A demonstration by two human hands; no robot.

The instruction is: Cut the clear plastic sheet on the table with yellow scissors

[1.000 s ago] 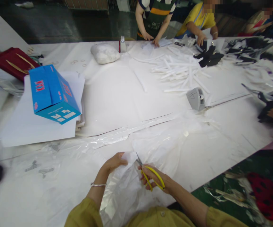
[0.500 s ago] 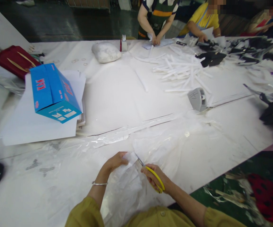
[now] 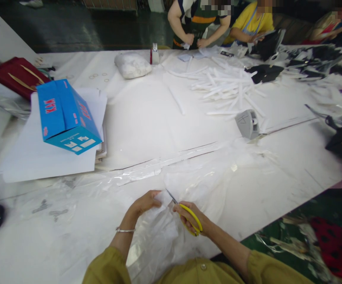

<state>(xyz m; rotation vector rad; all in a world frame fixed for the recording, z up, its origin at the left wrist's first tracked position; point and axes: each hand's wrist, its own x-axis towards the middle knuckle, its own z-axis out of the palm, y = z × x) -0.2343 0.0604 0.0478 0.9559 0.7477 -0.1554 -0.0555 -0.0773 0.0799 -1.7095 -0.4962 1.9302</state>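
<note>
Near the front of the white table, my left hand [image 3: 148,201] pinches the edge of a thin white sheet [image 3: 165,196]; whether it is plastic or fabric I cannot tell. Yellow-handled scissors [image 3: 192,217] are in my right hand [image 3: 193,219], my fingers through and around the handles. Their blades point up and left and lie at the sheet, just right of my left fingertips. Clear plastic film [image 3: 153,244] hangs in folds below my hands and spreads over the table in front of me.
A blue box [image 3: 67,114] rests on white sheets at the left, before a dark red bag [image 3: 17,77]. White strips [image 3: 224,86] are heaped across the table, near a grey tape dispenser [image 3: 247,124]. A wrapped white bundle [image 3: 133,65] lies farther back. Co-workers' hands work along the far edge.
My right hand and the scissors have shifted slightly left and up along the sheet; my left hand has barely moved. Across the table, one co-worker's hands have parted and another lifts a black piece.
</note>
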